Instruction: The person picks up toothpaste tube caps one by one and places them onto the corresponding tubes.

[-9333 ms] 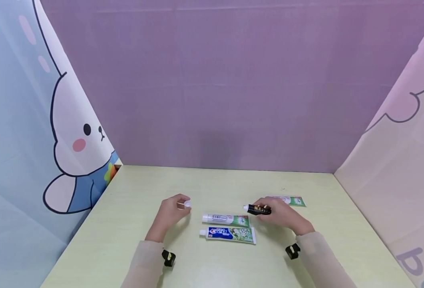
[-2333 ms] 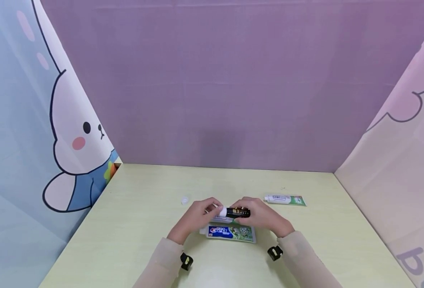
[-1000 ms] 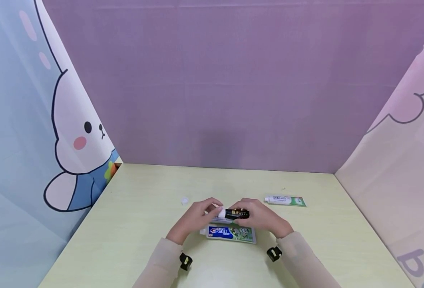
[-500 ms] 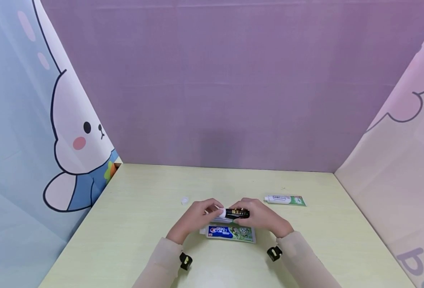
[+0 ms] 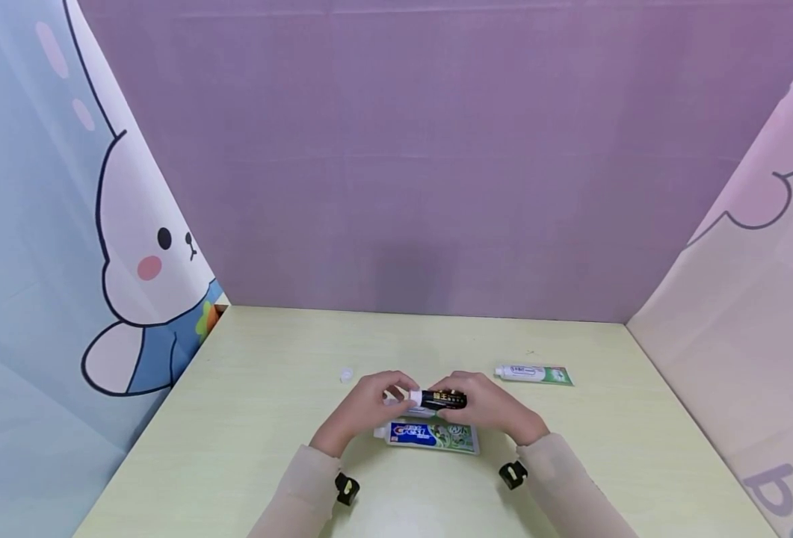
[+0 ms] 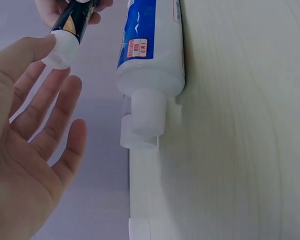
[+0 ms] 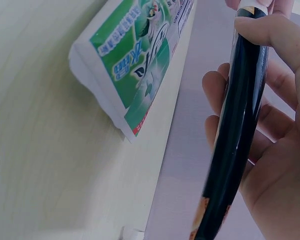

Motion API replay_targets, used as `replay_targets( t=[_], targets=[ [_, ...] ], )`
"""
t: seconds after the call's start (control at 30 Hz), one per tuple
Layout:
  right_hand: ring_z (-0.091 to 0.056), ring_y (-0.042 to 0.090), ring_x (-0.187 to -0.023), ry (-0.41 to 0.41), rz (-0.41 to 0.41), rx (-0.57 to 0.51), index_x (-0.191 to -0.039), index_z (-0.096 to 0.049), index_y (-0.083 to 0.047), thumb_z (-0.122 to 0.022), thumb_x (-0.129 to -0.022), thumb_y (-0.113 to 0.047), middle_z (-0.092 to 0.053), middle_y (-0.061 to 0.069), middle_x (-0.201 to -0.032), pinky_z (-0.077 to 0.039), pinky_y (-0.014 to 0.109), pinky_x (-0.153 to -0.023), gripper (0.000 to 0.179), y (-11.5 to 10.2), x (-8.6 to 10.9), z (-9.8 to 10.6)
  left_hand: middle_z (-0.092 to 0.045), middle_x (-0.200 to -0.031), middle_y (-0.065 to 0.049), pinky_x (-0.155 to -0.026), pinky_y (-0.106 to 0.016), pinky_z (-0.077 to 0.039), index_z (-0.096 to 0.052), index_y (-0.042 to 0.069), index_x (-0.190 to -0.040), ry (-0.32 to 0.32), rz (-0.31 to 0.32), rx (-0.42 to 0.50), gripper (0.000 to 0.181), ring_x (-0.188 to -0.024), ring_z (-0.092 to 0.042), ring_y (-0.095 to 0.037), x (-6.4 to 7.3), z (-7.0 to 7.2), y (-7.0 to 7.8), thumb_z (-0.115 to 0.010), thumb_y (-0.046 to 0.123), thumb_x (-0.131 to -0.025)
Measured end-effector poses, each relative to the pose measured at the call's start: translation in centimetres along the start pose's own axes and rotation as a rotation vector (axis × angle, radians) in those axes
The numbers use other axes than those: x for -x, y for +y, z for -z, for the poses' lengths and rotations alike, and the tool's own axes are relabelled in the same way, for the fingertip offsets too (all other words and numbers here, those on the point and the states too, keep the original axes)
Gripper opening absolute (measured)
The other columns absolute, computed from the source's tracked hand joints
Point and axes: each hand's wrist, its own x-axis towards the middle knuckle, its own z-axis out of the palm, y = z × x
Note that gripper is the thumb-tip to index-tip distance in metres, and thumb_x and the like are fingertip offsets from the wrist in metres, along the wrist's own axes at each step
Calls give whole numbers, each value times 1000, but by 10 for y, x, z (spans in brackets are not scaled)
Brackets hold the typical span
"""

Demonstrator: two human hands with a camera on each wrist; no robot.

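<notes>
In the head view my right hand grips a black toothpaste tube by its body, held above the table. My left hand is at the tube's left end. The left wrist view shows its thumb and a fingertip pinching the tube's white cap, the other fingers spread. In the right wrist view, thumb and fingers wrap the dark tube. Below lies a blue and green Crest toothpaste tube. A white and green tube behind it is partly hidden by the hands and the black tube.
Another white and green toothpaste tube lies at the back right of the pale table. A small round white piece lies left of the hands. A purple backdrop stands behind the table.
Since the earliest frame, my hands have come together; the black tube moved left and its bare nozzle is now covered by the cap. Over the last second, only the left fingers shifted slightly.
</notes>
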Motion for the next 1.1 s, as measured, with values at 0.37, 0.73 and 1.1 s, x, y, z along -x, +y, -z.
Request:
replay_targets(
  t=[0.37, 0.73, 1.1],
  targets=[
    [-60, 7, -86, -1, 4, 0, -123, -70, -19, -75, -90, -18, -66, -9, -106, -55, 25, -73, 34, -5, -1, 1, -67, -110, 11, -85, -35, -54, -68, 24, -118, -21, 19, -6, 24, -97, -63, -10, 1, 0, 3, -70, 33, -96],
    [-60, 7, -86, 6, 15, 10, -123, -70, -18, -75, -90, -18, -66, -9, -107, -55, 25, -72, 33, -7, 0, 1, -69, -93, 13, -81, -34, -53, -67, 29, -116, -25, 99, -31, 24, -89, -63, -8, 3, -1, 5, -53, 44, -104],
    [-60, 6, -85, -5, 11, 10, -125, -69, -18, -73, -92, -19, -66, -8, -108, -54, 25, -72, 34, -5, -1, 0, -70, -99, 12, -85, -31, -54, -68, 27, -116, -18, 84, 0, 20, -92, -65, -6, 2, -1, 5, -61, 38, -101]
  ],
)
